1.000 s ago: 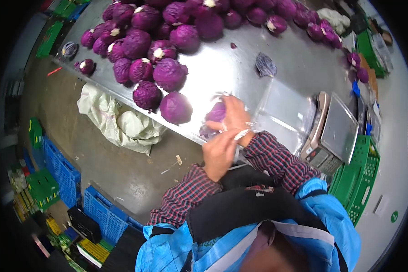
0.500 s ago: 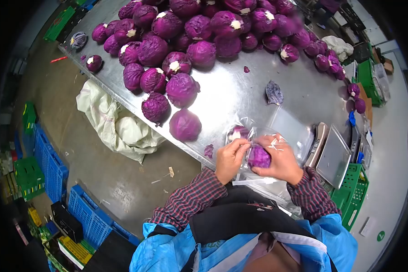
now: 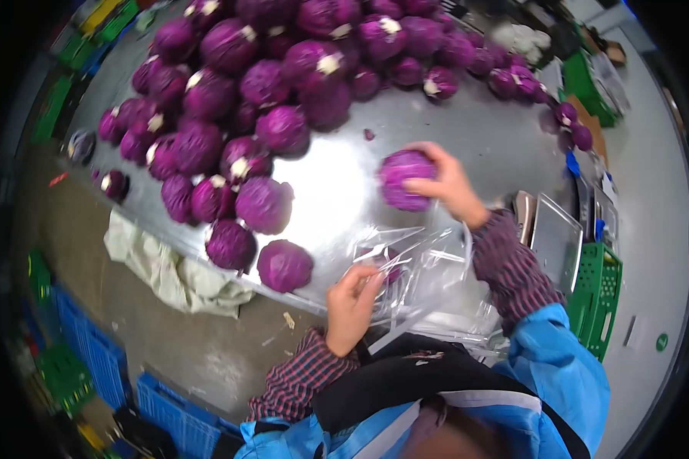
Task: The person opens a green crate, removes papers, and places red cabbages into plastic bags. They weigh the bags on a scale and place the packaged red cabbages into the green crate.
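My right hand (image 3: pixel 448 183) is wrapped round a purple cabbage (image 3: pixel 406 180), fingers on its far side and thumb toward me, out over the metal table. Nearer my body, my left hand (image 3: pixel 352 302) pinches the edge of a clear plastic bag (image 3: pixel 429 264) between thumb and fingertips. The bag lies crumpled at the table's near edge, and a second cabbage (image 3: pixel 386 264) shows partly through the plastic, beside my left fingertips.
A large heap of purple cabbages (image 3: pixel 260 84) covers the far and left side of the metal table (image 3: pixel 337 172). To the right are a metal tray (image 3: pixel 556 229) and a green crate (image 3: pixel 597 291). A pale sack (image 3: pixel 168 268) lies on the floor, with blue crates (image 3: pixel 176 409) nearby.
My right hand has moved forward with a cabbage, away from the plastic and my left hand. The left hand still pinches the bag. The camera view has shifted, so the heap appears lower and further left.
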### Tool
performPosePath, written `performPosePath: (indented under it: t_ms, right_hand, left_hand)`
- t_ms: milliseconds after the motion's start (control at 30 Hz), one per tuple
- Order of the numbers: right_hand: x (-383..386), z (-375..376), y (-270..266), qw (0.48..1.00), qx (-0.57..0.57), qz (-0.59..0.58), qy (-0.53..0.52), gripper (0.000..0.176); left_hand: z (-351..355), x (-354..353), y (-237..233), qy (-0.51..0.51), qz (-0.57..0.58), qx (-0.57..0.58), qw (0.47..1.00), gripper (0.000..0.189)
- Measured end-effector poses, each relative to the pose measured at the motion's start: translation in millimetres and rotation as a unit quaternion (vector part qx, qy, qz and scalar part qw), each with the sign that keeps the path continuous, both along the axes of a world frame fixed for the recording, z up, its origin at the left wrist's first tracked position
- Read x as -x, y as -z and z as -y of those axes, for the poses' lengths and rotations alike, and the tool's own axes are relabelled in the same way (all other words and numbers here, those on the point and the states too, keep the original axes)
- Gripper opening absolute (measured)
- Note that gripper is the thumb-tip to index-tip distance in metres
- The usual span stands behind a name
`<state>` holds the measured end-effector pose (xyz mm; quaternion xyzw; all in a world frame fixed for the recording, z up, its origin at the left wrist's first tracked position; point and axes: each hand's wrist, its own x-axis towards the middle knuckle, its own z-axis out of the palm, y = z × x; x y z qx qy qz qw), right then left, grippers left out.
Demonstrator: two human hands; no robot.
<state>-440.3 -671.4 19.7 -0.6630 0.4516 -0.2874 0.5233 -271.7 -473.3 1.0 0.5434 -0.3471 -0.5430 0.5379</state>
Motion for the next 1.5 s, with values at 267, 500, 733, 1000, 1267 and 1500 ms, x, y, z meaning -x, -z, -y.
performPosePath:
  t_ms: [267,500,733,1000,1267,1500]
  right_hand:
    - [-12.6,62.9,111.3,0.970,0.014,-0.225,-0.097,0.072]
    - [58.6,233.8,127.2,0.862,0.041,-0.205,0.462,0.108]
    - [80.3,275.7,158.3,0.874,0.032,-0.203,0.441,0.115]
    - [101.8,142.5,119.8,0.867,-0.298,0.324,0.233,0.060]
    - [111.0,1.1,-35.5,0.856,-0.240,0.457,0.022,0.075]
    - [187.4,-108.0,-109.7,0.948,-0.005,0.219,0.231,0.082]
  left_hand:
    - [1.6,-6.6,-0.1,0.040,0.004,-0.081,0.996,0.007]
    - [7.9,-3.4,-4.2,0.063,-0.053,-0.109,0.991,0.007]
    - [17.5,-0.6,-7.4,0.049,-0.052,-0.148,0.986,0.010]
    - [16.4,9.9,-17.7,0.071,0.019,-0.117,0.990,0.011]
    - [-4.4,33.9,-25.2,0.043,-0.033,-0.052,0.997,0.016]
    - [-32.7,46.0,-22.6,0.016,-0.020,-0.005,1.000,0.028]
